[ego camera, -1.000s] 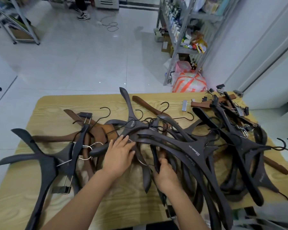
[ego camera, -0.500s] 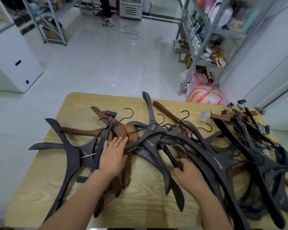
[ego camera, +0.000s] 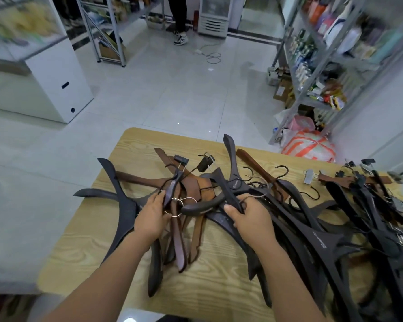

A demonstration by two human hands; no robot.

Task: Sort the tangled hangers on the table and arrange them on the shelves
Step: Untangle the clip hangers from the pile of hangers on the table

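Pale wood-grain covers the worktop (ego camera: 84, 249), and everything here is placed from it. Beyond its far right corner stands a metal shelf unit (ego camera: 316, 73) stocked with bottles and packets, with an orange-and-white bag (ego camera: 310, 146) on the floor at its foot. Beyond the far left corner sits a white cabinet (ego camera: 56, 89).

Across the middle and right of the worktop lies the tangled pile of hangers (ego camera: 312, 224), mostly black, their hooks interlocked. On the left part a smaller cluster mixes brown hangers (ego camera: 191, 189) with black ones; one wide black hanger (ego camera: 123, 205) sprawls nearest the left edge.

Above the centre of the worktop the right hand (ego camera: 249, 217) has its fingers clamped on a black hanger (ego camera: 226, 191), which is tilted up out of the pile. Just left of it, the left hand (ego camera: 153, 214) has its fingers closed around a dark clip hanger (ego camera: 172, 187) beside a thin silver wire hook (ego camera: 179, 205).
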